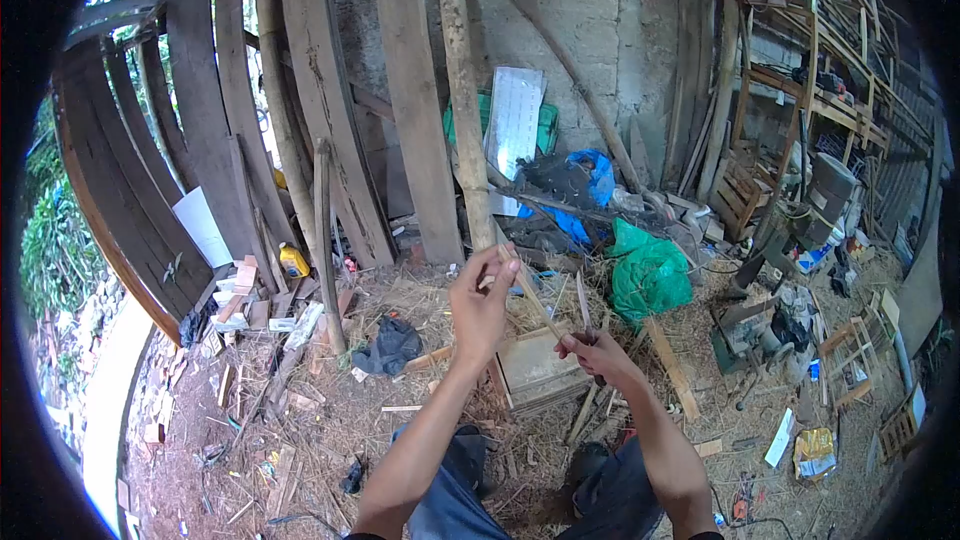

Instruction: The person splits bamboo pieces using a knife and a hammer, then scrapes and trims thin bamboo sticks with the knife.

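Before me, a slim, pale wooden strip (538,301) slants, seemingly steadied from two points: left hand (480,310) pinching near its top, right hand (606,358) grasping its lower part and a narrow, metal-bladed knife (583,302).

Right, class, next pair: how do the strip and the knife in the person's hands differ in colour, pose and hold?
Colour: the strip is pale tan, while the knife has a greyish blade.
Pose: the strip slants down from the left hand to the right hand; the knife's blade points up, closer to upright.
Hold: the strip spans both hands, the knife is in the right only.
Shared: both are slender.
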The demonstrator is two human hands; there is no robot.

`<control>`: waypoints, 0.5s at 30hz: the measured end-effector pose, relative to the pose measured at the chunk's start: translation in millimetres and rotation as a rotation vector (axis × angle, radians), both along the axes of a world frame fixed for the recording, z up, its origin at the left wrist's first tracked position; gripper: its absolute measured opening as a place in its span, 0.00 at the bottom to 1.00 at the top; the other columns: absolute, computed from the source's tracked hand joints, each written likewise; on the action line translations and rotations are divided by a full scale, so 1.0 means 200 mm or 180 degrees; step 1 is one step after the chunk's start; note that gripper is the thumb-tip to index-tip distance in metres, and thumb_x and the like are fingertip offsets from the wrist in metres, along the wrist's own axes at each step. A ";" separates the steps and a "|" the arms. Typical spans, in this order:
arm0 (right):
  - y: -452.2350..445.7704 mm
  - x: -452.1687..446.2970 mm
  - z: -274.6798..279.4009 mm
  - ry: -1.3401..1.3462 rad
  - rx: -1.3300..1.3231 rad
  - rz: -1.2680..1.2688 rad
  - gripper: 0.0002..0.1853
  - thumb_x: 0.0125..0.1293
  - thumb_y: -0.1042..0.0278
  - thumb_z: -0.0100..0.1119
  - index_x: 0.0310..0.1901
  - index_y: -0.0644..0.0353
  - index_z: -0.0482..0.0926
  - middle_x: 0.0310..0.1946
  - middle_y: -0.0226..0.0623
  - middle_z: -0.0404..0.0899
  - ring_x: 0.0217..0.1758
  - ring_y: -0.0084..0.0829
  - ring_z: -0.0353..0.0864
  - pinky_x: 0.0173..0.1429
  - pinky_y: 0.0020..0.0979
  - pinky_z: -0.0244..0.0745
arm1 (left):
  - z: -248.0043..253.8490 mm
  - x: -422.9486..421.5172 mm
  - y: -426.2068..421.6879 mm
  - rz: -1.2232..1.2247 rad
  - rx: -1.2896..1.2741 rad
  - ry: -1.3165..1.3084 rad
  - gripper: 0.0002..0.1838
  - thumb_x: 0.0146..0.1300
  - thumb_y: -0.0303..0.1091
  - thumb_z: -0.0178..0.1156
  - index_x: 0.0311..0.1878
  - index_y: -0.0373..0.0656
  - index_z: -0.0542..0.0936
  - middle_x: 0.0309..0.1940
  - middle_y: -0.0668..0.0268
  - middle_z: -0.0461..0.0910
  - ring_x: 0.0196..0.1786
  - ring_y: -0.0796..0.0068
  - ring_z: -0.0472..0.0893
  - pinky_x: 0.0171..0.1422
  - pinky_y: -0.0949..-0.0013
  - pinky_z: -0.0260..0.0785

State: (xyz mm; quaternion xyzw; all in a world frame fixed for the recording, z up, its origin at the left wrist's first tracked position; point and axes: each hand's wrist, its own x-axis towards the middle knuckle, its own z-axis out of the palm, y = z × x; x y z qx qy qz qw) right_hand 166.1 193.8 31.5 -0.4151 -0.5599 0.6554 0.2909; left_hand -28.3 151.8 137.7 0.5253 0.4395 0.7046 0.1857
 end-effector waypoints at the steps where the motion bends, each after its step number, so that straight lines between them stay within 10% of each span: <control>1: 0.01 -0.01 -0.01 0.0072 0.0172 -0.0102 0.15 0.65 0.54 0.58 0.35 0.60 0.81 0.19 0.22 0.74 0.15 0.13 0.55 0.19 0.21 0.52 | -0.02 0.00 0.01 -0.0027 -0.0012 -0.0006 0.11 0.62 0.28 0.61 0.47 0.38 0.78 0.30 0.68 0.79 0.33 0.82 0.76 0.38 0.78 0.68; 5: 0.01 -0.05 0.06 0.0405 0.0347 -0.0387 0.14 0.65 0.57 0.58 0.33 0.62 0.81 0.22 0.26 0.78 0.14 0.12 0.58 0.17 0.20 0.51 | -0.32 -0.02 0.16 -0.0718 -0.0783 0.0054 0.05 0.63 0.26 0.58 0.37 0.33 0.76 0.29 0.63 0.78 0.29 0.78 0.76 0.33 0.76 0.70; 9: -0.03 -0.01 0.29 0.0469 -0.0290 -0.0099 0.15 0.67 0.60 0.55 0.40 0.66 0.78 0.25 0.32 0.81 0.14 0.12 0.57 0.16 0.19 0.49 | -0.41 -0.07 0.21 -0.1333 -0.1930 -0.1923 0.08 0.64 0.27 0.54 0.41 0.31 0.73 0.36 0.57 0.77 0.38 0.68 0.80 0.43 0.70 0.79; 15: -0.07 0.00 0.32 0.0366 0.1318 -0.0334 0.15 0.62 0.72 0.59 0.51 0.59 0.78 0.33 0.31 0.82 0.27 0.12 0.71 0.28 0.18 0.64 | -0.39 -0.04 0.18 -0.1608 -0.2439 -0.2750 0.05 0.63 0.27 0.55 0.36 0.35 0.74 0.29 0.65 0.77 0.30 0.75 0.78 0.45 0.73 0.80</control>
